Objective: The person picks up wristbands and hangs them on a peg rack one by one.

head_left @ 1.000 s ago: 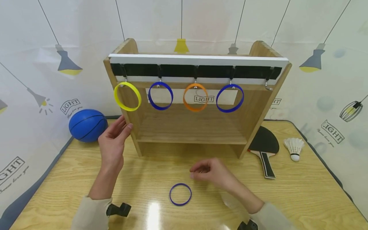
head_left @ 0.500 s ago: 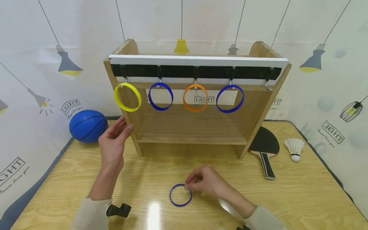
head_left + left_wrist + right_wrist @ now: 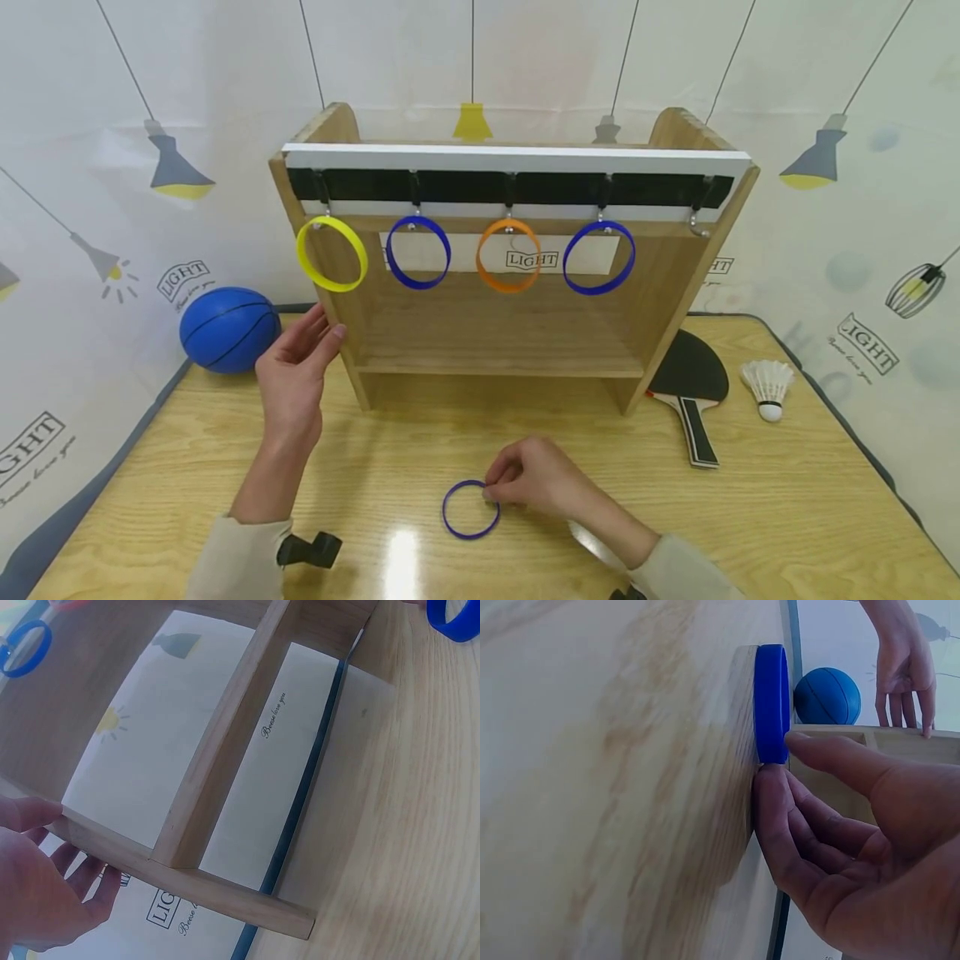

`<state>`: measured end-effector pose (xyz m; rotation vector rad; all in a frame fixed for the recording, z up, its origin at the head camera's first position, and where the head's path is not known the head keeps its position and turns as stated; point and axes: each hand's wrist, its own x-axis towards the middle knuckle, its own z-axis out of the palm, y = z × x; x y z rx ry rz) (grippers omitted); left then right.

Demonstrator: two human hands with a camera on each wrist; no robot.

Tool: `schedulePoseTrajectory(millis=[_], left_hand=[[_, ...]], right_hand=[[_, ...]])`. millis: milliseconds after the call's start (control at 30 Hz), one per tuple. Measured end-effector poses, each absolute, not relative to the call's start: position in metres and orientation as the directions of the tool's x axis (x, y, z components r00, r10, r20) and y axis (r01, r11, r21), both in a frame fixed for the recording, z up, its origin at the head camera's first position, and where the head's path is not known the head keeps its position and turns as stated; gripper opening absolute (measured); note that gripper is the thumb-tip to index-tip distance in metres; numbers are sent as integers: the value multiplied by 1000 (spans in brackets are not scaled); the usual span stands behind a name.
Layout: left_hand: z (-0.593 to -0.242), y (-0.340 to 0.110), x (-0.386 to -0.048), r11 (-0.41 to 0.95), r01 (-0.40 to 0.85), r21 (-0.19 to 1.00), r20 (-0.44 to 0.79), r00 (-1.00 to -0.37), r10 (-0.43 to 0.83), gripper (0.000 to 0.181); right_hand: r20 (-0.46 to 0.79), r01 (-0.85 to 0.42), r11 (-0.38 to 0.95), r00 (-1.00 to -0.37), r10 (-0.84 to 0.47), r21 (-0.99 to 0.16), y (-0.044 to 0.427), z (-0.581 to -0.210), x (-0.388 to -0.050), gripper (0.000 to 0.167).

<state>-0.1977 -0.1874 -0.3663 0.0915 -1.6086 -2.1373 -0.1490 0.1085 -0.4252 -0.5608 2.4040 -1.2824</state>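
Note:
A blue ring [image 3: 471, 537] lies flat on the table in front of the wooden shelf [image 3: 498, 333]. My right hand [image 3: 536, 479] pinches its right side; in the right wrist view the thumb is at the ring's upper rim and the index finger against its outside. With my left hand [image 3: 292, 387] I hold the shelf's left side panel, thumb at the front edge and fingers behind it. From hooks on the shelf's top rail hang a yellow ring [image 3: 341, 287], a blue ring [image 3: 420, 285], an orange ring [image 3: 510, 288] and another blue ring [image 3: 596, 290]. The rightmost hook [image 3: 699, 227] is bare.
A blue ball [image 3: 228, 331] sits left of the shelf, behind my left hand. To the shelf's right lie a black table tennis paddle [image 3: 693, 375], partly behind the side panel, and a white shuttlecock [image 3: 768, 387]. A printed backdrop [image 3: 750, 50] surrounds the table.
My right hand has come down and left from above the table to the blue ring and now pinches it. My left hand and the hanging rings have stayed in place.

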Motion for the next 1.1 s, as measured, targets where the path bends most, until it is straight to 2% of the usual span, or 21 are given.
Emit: schedulePoseTrajectory(millis=[200,367,533,633,833,967,1100], left_hand=[[-366,-188,-197,-214,314,925,213,-895,-391,42],[-366,-188,-197,-206,316,926,217,-894,-392,42],[-367,-188,-197,-202,314,928,216,-893,-394,42],[-367,-188,-197,-203,316,927,217,-892,-397,42],[-368,-189,-198,-212,322,923,218,-889,-402,42],[-368,-189,-197,-217,319,923,213,-890,-404,43],[-367,-189,-197,-217,313,925,206,-891,-404,43]], right_hand=[[-117,-211,562,-864,-490,-800,106,-425,-149,9],[-82,-241,555,-866,-493,-796,106,-425,-149,8],[-46,-259,511,-860,-509,-820,110,-425,-149,5],[-59,-228,471,-852,-520,-852,113,-424,-149,5],[-97,-152,394,-833,-545,-907,121,-415,-150,12],[-98,-148,375,-822,-561,-915,126,-410,-149,16],[-94,-165,363,-795,-599,-917,130,-406,-148,13]])
